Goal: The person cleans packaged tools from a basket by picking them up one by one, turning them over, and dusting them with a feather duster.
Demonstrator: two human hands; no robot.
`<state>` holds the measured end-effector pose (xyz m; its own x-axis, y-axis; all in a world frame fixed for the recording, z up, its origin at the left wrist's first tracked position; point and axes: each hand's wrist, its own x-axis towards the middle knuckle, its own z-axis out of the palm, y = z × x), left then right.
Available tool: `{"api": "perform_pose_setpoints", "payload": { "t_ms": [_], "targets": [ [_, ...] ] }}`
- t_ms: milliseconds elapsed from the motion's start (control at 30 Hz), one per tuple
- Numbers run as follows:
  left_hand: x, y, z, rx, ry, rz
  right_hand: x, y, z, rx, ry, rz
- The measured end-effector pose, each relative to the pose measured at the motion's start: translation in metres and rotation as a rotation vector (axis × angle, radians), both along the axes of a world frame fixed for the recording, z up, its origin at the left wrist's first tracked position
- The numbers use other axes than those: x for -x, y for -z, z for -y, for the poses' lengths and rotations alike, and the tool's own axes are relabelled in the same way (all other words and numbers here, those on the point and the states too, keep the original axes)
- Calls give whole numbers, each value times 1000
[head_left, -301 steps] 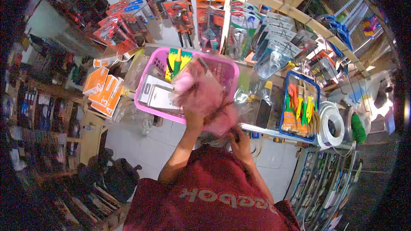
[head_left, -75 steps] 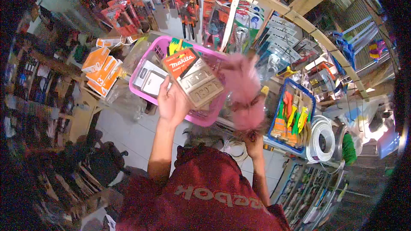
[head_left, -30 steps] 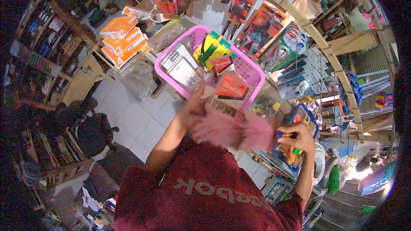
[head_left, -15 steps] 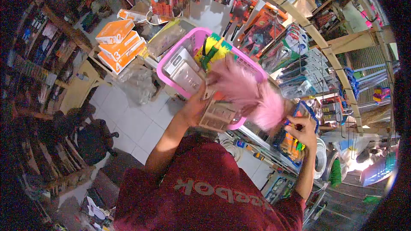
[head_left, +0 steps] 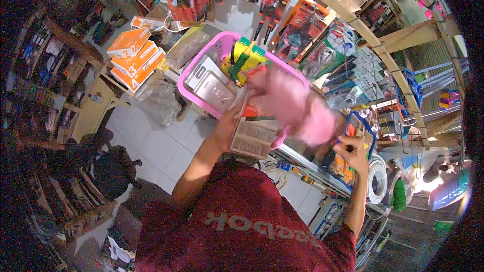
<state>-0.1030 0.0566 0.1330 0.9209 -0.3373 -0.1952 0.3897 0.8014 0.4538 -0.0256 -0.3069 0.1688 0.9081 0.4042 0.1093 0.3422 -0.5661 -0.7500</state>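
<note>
A pink feather duster [head_left: 285,95], blurred by motion, stretches over the pink basket [head_left: 189,80]. Its handle end is in my right hand [head_left: 353,151], whose fingers are closed around it. My left hand [head_left: 227,128] grips the edge of a clear plastic package [head_left: 254,138], held tilted at the basket's near side; its contents are hard to make out. The fluffy head brushes close to the package, but I cannot tell if they touch. Inside the basket are a white-and-clear blister pack [head_left: 209,85] and a yellow-and-green item [head_left: 244,60].
Orange boxes [head_left: 132,60] are stacked to the left of the basket. Carded tools [head_left: 275,7] hang along the far side. To the right are a blue-rimmed basket [head_left: 370,131] and a white coil of hose [head_left: 376,179]. A wooden beam [head_left: 373,45] crosses the upper right.
The duster's head has shifted slightly and is more blurred. My view has turned a little, so the basket and boxes sit slightly further left. Both hands keep their grip.
</note>
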Motion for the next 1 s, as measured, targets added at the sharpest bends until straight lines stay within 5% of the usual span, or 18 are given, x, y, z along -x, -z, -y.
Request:
{"api": "perform_pose_setpoints", "payload": {
  "t_ms": [67, 100, 167, 267, 300, 400, 433, 533, 600, 700, 767, 800, 867, 900, 967, 1000],
  "targets": [
    [1, 9, 3, 84, -28, 22, -6, -16, 5, 145, -118, -243],
    [-5, 44, 6, 523, 40, 70, -4, -21, 2, 160, -86, -299],
    [-8, 47, 10, 769, 150, 122, -2, -5, 13, 48, -19, -161],
    [-9, 3, 12, 400, 240, 135, 7, -1, 18, 29, -53, -11],
    [-11, 3, 13, 419, 248, 129, 4, -21, 12, 163, -228, -136],
    [-13, 6, 19, 480, 264, 101, 3, -26, 17, 192, -77, -177],
    [-13, 9, 22, 519, 247, 55, 0, -11, 25, 129, -27, 20],
    [-13, 20, 27, 669, 147, -99, 6, -19, 31, 95, 0, -364],
    [-13, 28, 31, 785, 67, -138, 3, -22, 31, 123, -118, -121],
    [-11, 17, 29, 567, 163, 8, 3, -11, 39, 113, 18, -70],
    [-15, -3, 29, 805, 195, -121, 3, -16, 38, 169, -136, -234],
    [-16, -9, 29, 1177, 153, -339, 3, -20, 36, 196, -214, -315],
    [-18, -10, 28, 1245, 182, -262, 3, -21, 33, 142, -114, -212],
    [-18, -7, 28, 933, 253, 24, 3, -17, 34, 132, -25, -124],
    [-18, 2, 31, 732, 248, 192, 6, -24, 32, 184, 35, -128],
    [-18, 4, 33, 851, 181, 86, 5, -23, 33, 157, -42, -154]
  ]
}}
